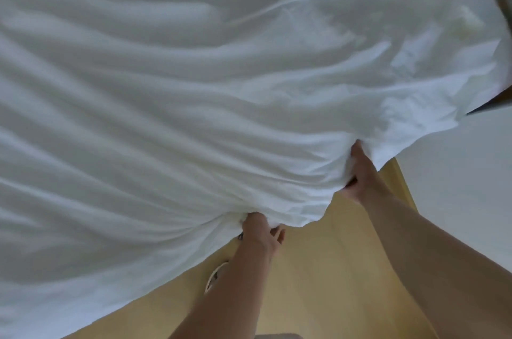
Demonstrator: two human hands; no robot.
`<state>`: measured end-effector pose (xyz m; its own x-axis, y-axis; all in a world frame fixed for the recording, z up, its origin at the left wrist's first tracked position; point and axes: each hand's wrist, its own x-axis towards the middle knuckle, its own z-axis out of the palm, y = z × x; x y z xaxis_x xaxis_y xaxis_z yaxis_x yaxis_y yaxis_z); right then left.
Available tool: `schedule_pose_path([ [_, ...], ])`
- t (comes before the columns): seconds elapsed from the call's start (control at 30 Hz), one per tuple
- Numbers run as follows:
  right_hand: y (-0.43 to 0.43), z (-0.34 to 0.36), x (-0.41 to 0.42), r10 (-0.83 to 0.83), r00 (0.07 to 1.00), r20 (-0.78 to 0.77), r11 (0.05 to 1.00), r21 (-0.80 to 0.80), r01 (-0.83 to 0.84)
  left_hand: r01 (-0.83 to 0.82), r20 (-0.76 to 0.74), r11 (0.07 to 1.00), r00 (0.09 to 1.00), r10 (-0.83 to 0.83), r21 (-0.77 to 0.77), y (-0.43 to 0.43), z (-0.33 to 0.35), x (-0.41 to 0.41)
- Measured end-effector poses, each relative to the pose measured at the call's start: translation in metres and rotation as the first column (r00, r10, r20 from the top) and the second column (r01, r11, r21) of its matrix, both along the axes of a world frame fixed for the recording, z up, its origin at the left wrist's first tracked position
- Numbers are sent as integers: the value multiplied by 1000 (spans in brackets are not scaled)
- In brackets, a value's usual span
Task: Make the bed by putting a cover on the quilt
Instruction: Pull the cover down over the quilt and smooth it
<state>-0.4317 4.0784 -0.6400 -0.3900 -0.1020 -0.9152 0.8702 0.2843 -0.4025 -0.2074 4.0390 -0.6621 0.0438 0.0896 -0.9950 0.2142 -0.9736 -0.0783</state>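
While you hold the cover [194, 89]: it's spread wide ahead, edge over the floor [318, 269].
left grip [260, 229]: clenched on that edge.
right grip [360, 175]: clenched on it too.
tip: tug both evenly.

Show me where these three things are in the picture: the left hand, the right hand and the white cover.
left hand [261, 231]: head view, middle of the hand.
right hand [361, 172]: head view, middle of the hand.
white cover [194, 117]: head view, wrinkled middle of the cloth.
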Motion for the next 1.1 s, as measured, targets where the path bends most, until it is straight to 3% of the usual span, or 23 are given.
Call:
schedule_pose_path([
  [0.07,0,2,-29,-149,988,-29,988,-48,148,-7,-37,1000,999,7,-15,-11,17,-29],
  [0.13,4,5,-48,-236,971,-41,972,-32,235,-82,-5,986,997,82,-145,-13,4,-39],
  [0.2,8,10,-66,-216,975,-51,971,-116,209,-163,5,967,986,167,-194,-10,-24,-37],
  [0.27,11,21,-91,-141,984,-113,981,-150,123,-322,-80,927,947,312,-192,-10,-34,-39],
  [0.33,20,23,-112,-169,967,-192,972,-192,132,-409,-120,881,913,391,-238,-5,-22,-45],
  [0.43,54,-5,-102,-9,983,-182,997,77,23,-300,33,929,949,314,-216,10,-37,-37],
  [0.5,59,-24,-97,78,986,-150,987,150,-55,-198,53,967,977,209,-162,8,-43,-38],
  [0.57,47,-20,-113,93,972,-215,985,160,-59,-68,60,993,995,74,-94,10,-35,-51],
  [0.67,43,-4,-153,-163,977,-141,986,-64,155,333,-11,942,943,-333,-39,20,3,-83],
  [0.73,49,2,-178,-268,958,-99,957,-143,253,636,-145,760,746,-650,-134,18,41,-115],
  [0.8,49,8,-203,-283,949,-138,953,-149,263,820,-91,445,444,-892,-360,6,76,-156],
  [0.83,46,14,-215,-260,951,-167,960,-156,235,820,53,273,344,-937,-503,-4,87,-179],
  [0.9,46,22,-240,-201,947,-249,976,-129,173,732,492,-141,289,-821,-667,-27,101,-228],
  [0.97,56,19,-256,-112,888,-446,990,22,137,649,829,-552,238,-506,-523,-56,98,-278],
  [1.0,64,13,-256,-5,872,-489,988,131,80,638,909,-664,149,-389,-389,-71,91,-299],
  [1.07,81,-8,-256,143,930,-338,961,271,-49,632,922,-755,-165,-350,-173,-88,78,-330],
  [1.1,87,-18,-257,146,968,-205,968,231,-97,612,876,-788,-339,-343,-72,-90,69,-341],
])
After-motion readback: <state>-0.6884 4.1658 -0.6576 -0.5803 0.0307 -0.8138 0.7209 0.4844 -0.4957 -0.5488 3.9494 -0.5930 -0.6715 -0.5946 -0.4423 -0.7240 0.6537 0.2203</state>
